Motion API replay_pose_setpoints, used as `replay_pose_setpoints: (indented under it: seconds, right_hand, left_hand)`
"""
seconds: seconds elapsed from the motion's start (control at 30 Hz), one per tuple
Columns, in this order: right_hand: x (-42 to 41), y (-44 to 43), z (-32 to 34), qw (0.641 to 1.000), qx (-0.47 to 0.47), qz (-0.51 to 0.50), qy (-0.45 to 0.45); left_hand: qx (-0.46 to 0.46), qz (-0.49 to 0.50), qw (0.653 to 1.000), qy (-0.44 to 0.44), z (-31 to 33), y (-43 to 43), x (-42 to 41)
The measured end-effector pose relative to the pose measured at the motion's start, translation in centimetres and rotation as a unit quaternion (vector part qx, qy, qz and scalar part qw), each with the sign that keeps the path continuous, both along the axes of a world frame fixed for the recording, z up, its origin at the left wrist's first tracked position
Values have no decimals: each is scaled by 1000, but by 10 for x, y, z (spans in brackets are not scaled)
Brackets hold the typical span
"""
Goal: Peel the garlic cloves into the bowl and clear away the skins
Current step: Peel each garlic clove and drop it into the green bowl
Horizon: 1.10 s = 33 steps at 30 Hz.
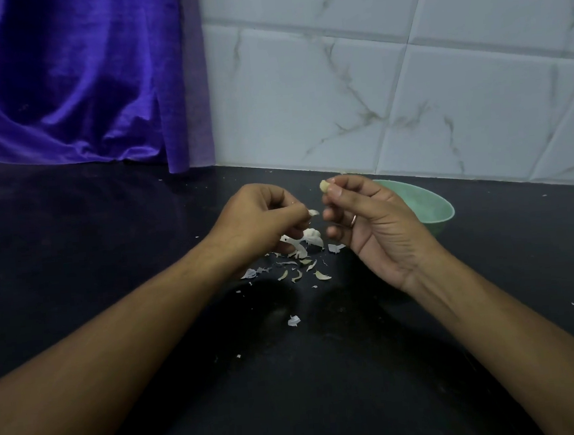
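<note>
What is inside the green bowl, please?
The visible inner wall of the bowl looks bare. The right hand covers its near part and bottom, so anything lying there cannot be seen.

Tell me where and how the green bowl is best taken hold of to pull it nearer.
Probably the rim of the green bowl, on its near right side, thumb inside and fingers outside. It stands upright and open, so the rim can be pinched; the tiled wall is close behind it, and the right hand, pinching a garlic clove, covers its left part.
</note>
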State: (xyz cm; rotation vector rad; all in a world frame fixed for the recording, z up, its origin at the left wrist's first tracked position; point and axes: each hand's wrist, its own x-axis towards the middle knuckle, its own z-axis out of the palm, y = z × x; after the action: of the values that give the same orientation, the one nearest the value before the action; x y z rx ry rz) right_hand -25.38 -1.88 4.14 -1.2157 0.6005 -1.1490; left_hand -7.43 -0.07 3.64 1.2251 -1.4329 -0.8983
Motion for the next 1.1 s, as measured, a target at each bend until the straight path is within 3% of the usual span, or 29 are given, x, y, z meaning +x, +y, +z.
replay_pose_setpoints:
  seconds: [0.47, 0.6, 0.77, 1.1]
  right_hand:
    - [-4, 2, 4, 1000, -16, -5, 20]
    - [-4, 2, 4, 999, -19, -9, 32]
    - [-3, 1, 3, 998, -33, -20, 56]
    - [-4, 2, 1, 995, -53, -26, 78]
  left_hand:
    - [-88, 21, 990, -109, 7, 1, 13]
    - [-79, -4, 993, -89, 6, -1, 14]
    - [-79, -46, 996, -4, 10, 1, 12]
    - [-58, -81, 995, -12, 10, 0, 14]
